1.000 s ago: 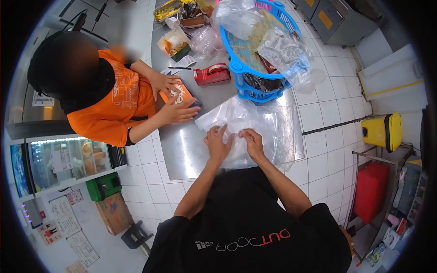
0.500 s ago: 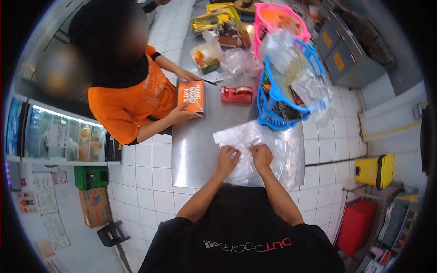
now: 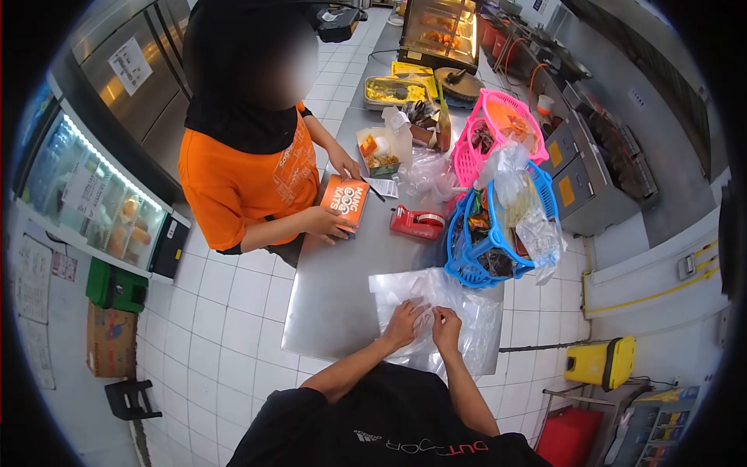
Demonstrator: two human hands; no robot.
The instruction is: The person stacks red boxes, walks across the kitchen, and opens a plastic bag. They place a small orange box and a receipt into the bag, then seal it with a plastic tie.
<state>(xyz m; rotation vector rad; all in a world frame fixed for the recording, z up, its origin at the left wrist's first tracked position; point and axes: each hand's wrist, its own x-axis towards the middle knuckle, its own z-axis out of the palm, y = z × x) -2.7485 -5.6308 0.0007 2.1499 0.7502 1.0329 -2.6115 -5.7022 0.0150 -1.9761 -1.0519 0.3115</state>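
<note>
Nearest me lay the clear plastic (image 3: 432, 288), spread on the near end of the steel desk (image 3: 327, 311). My left grip (image 3: 401, 325) had it pinched, fingers bent; my right grip (image 3: 447, 327) pinched it too, thumb against fingertips, just beside the left. Two grips, then, on one spread of plastic. More than one layer by the look of it; see-through and overlapping, so no exact count.

Step in hand, as I judged it: working an edge between the fingertips, probably to part it. The next move seemed to call for a light, opposed pull, each grip on its own layer, without dragging the rest.

Beyond: one blue basket (image 3: 464, 263), plastic draped over its rim, and one red tape dispenser (image 3: 418, 223) to its left. Across the desk stood one co-worker, both hands (image 3: 327, 222) on one orange printed box (image 3: 344, 202). Past that, one dark pen (image 3: 377, 192) by one white slip (image 3: 385, 187).

Farther: one pink basket (image 3: 467, 159), making two baskets; contents too jumbled to count. One food box (image 3: 381, 152) stood uncovered. Farther still, one tray (image 3: 395, 102) of yellow food, and one lit display cabinet (image 3: 436, 35).
</note>
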